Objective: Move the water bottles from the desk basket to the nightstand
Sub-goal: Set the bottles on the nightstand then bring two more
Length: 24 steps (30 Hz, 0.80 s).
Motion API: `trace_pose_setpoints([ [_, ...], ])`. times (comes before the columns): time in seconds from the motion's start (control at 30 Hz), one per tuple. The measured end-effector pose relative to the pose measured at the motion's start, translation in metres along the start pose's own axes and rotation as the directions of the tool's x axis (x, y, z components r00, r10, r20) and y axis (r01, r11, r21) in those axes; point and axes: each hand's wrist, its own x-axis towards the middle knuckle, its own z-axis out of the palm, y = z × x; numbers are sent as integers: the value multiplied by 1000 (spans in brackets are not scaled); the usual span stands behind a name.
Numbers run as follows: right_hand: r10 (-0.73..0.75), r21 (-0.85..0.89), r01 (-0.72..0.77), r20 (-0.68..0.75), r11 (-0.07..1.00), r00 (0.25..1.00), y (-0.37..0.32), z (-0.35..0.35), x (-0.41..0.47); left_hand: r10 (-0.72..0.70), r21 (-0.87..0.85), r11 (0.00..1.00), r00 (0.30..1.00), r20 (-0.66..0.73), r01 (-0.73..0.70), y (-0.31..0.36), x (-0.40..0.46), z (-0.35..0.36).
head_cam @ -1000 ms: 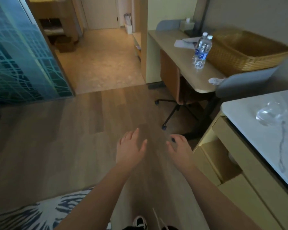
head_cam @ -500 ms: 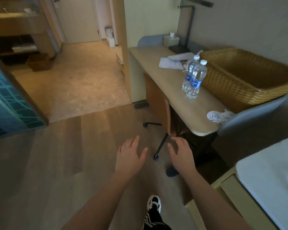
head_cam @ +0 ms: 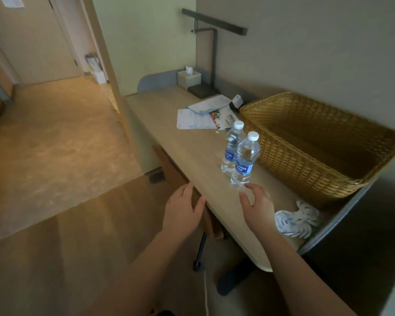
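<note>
You have stepped closer: your hands, over the floor a moment ago, have reached the desk (head_cam: 192, 142). Your right hand (head_cam: 259, 207) hovers spread and empty over the desk, fingertips just short of the near bottle (head_cam: 245, 158). The far bottle (head_cam: 232, 148) touches it behind. Your left hand (head_cam: 183, 213) hangs spread, empty, at the desk's edge. The basket (head_cam: 306, 169) sits beyond your right hand.

Far bottle (head_cam: 232, 147) partly hidden behind near bottle (head_cam: 245, 158); far label text unreadable. Basket (head_cam: 306, 165) floor in shadow, contents can't tell. Papers (head_cam: 198, 118) print too small. Chair (head_cam: 205, 222) mostly hidden under desk (head_cam: 192, 142).
</note>
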Motion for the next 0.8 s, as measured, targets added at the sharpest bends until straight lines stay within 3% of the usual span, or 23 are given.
trace_pose_setpoints([
  [0.13,96,29,-93,-131,995,987,-4,15,39,100,-114,989,991,88,-90,-8,70,10],
  [0.4,267,95,-249,-376,964,887,-22,51,110,316,-332,917,912,261,-222,-12,219,36],
  [0.67,409,160,-379,-460,911,788,-36,65,140,605,-586,738,711,359,-333,22,286,64],
  [0.8,453,188,-413,-427,891,782,-39,68,142,598,-625,730,699,391,-275,36,296,81],
])
